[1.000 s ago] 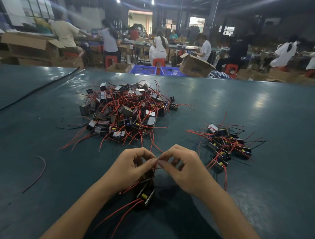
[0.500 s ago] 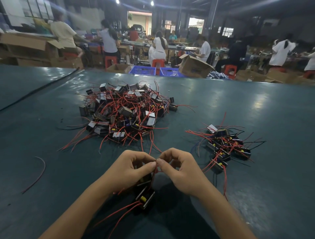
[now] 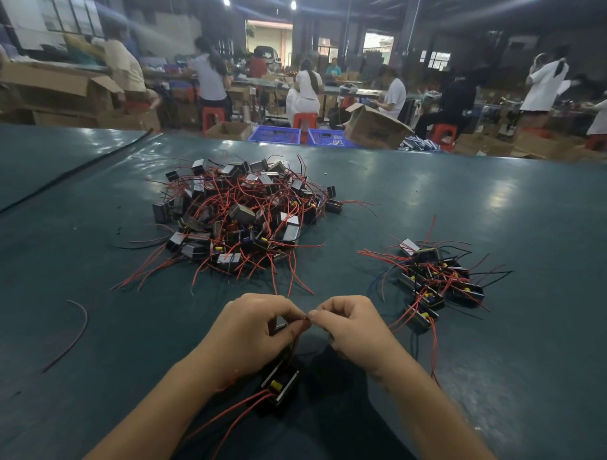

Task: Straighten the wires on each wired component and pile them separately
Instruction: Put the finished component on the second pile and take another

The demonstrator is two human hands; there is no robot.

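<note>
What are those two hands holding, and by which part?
A red wire, pinched between thumb and forefinger of the left hand and right hand; it leads down toward the wired component below.

Beyond the glossy dark-teal desk (image 3: 460, 203), a dim factory hall holds workers (image 3: 392, 95) seated on red stools (image 3: 305, 120), open cardboard boxes (image 3: 374, 129), two blue crates (image 3: 275, 134), ceiling lamps (image 3: 293, 4) and a bright doorway (image 3: 269, 39) at the back.
</note>
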